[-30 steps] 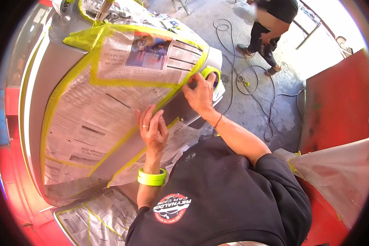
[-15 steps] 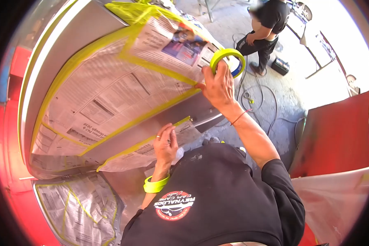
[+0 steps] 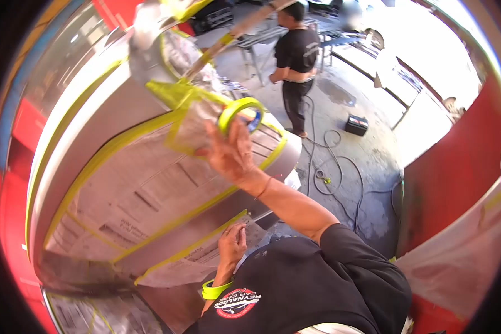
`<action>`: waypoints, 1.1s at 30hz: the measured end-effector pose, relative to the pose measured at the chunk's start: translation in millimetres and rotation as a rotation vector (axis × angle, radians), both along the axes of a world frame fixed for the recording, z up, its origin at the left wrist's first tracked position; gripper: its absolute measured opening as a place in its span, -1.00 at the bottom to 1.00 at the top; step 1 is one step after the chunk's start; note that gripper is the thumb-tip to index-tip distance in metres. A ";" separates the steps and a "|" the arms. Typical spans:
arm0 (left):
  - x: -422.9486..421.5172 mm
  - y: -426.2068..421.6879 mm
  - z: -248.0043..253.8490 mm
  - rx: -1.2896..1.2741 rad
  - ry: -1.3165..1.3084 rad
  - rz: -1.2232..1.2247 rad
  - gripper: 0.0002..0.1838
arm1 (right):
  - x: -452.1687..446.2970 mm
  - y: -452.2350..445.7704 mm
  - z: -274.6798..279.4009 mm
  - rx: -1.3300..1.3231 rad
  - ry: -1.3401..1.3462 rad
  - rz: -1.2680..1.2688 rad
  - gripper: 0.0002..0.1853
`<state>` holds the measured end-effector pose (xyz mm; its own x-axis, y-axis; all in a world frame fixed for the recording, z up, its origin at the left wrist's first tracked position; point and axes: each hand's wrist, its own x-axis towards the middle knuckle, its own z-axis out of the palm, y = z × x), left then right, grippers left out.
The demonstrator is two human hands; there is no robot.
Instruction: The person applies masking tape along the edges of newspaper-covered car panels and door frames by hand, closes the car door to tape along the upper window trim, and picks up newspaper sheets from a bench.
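My right hand [image 3: 232, 149] is raised over the papered panel, its fingers closed on a yellow-green tape roll [image 3: 224, 118] with a blue inner core. The hand is slightly blurred, beside newspaper [image 3: 197, 125] edged with yellow tape. Lower down, my left hand [image 3: 232, 244] has its fingers curled together with nothing visible in them, near a lower newspaper strip [image 3: 197, 259]. Another yellow-green roll [image 3: 216, 289] sits around my left wrist. Large newspaper sheets [image 3: 145, 183] cover the grey car panel [image 3: 108, 108], bordered by yellow tape.
A person [image 3: 299, 61] in dark clothes stands on the concrete floor beyond the panel. A black battery-like box [image 3: 356, 125] and coiled hoses [image 3: 339, 167] lie on the floor. Red panels [image 3: 451, 161] and translucent sheeting [image 3: 456, 250] are at the right. Newspaper covers another part [image 3: 94, 314] lower left.
The view has shifted. My right hand has moved left and away from the panel's right edge with the roll. My left hand has drawn back and its fingers have curled. The other person now stands more upright.
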<state>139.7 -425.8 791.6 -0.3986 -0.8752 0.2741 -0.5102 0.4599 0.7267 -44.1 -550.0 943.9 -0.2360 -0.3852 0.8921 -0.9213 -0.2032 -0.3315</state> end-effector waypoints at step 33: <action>103.6 9.5 -9.5 0.379 -0.564 -0.357 -0.53 | -141.2 43.1 -149.6 0.614 -0.700 -0.313 -0.42</action>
<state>243.3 -416.3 782.1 -0.6651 -0.6608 -0.3478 -0.7179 0.4378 0.5413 -185.2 -506.9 794.3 -0.8058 -0.5650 0.1774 -0.4591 0.4069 -0.7897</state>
